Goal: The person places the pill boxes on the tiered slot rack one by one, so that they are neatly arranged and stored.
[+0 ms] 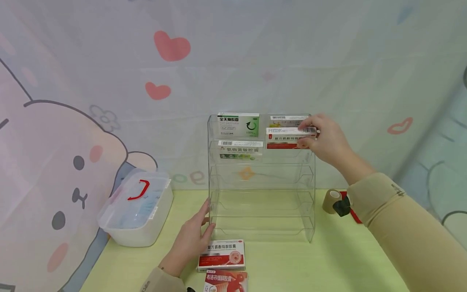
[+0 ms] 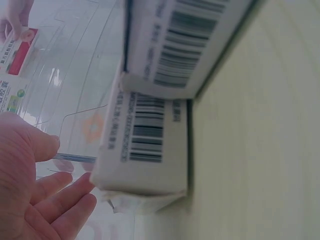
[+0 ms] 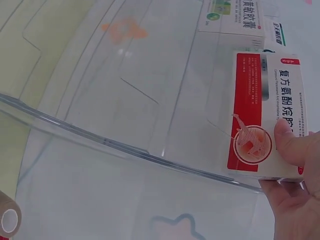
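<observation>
A clear acrylic tiered display rack (image 1: 260,217) stands upright on the table. My right hand (image 1: 326,138) pinches a red-and-white medicine box (image 1: 282,138) by its right end, thumb in front, at the rack's second tier on the right. In the right wrist view this medicine box (image 3: 265,110) shows its printed front. Low on the rack's left side, my left hand (image 1: 189,239) holds the side panel's edge between thumb and fingers. A green-and-white box (image 1: 238,125) and a partly covered box (image 1: 288,121) sit in the top tier. Another white-and-green box (image 1: 240,150) sits in the second.
In front of the rack's left side lie a red-and-white box (image 1: 221,255) and a red box (image 1: 226,282). At the left stands a lidded white plastic bin (image 1: 136,209) with a red handle. A brown tape roll (image 1: 331,201) is right of the rack. A printed curtain (image 1: 255,61) hangs behind.
</observation>
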{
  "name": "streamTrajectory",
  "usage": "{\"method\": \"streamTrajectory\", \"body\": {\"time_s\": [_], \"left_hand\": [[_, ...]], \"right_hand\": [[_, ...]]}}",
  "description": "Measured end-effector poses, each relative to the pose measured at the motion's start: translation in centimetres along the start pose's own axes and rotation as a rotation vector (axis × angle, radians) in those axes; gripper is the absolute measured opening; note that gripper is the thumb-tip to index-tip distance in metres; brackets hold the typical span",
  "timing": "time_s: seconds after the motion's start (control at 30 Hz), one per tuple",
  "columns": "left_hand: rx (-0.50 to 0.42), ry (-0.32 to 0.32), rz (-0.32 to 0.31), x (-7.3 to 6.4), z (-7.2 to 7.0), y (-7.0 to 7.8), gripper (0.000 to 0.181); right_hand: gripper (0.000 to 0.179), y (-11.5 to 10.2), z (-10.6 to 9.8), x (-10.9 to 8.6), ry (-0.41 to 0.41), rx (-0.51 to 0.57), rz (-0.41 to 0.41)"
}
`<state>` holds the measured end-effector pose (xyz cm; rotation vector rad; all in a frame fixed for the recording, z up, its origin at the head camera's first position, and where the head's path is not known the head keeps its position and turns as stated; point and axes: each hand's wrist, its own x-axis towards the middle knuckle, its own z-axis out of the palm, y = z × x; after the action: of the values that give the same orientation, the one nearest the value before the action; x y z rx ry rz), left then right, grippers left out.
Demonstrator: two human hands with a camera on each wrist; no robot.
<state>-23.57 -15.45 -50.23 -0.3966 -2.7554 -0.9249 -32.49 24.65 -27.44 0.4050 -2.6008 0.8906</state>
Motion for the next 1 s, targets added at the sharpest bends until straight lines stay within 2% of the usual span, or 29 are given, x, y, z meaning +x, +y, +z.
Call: {"method": "streamTrajectory", "body": {"time_s": [0.33,0.67,1.0], "left_hand": [[0.001,0.001,0.006,-0.1,0.0,0.1,0.085],[-0.003,0.013,0.021,0.0,0.1,0.0,0.085],[0.001,0.018,0.023,0.0,0.0,0.0,0.085]], "right_hand": [[0.032,0.3,1.3,-0.3,-0.033,-0.042,0.025],[0.031,0.8,2.4,-0.6,-0.057,-0.096,0.012],[0.031,0.9,3.2,-1.0,-0.022,-0.127,-0.023]]}}
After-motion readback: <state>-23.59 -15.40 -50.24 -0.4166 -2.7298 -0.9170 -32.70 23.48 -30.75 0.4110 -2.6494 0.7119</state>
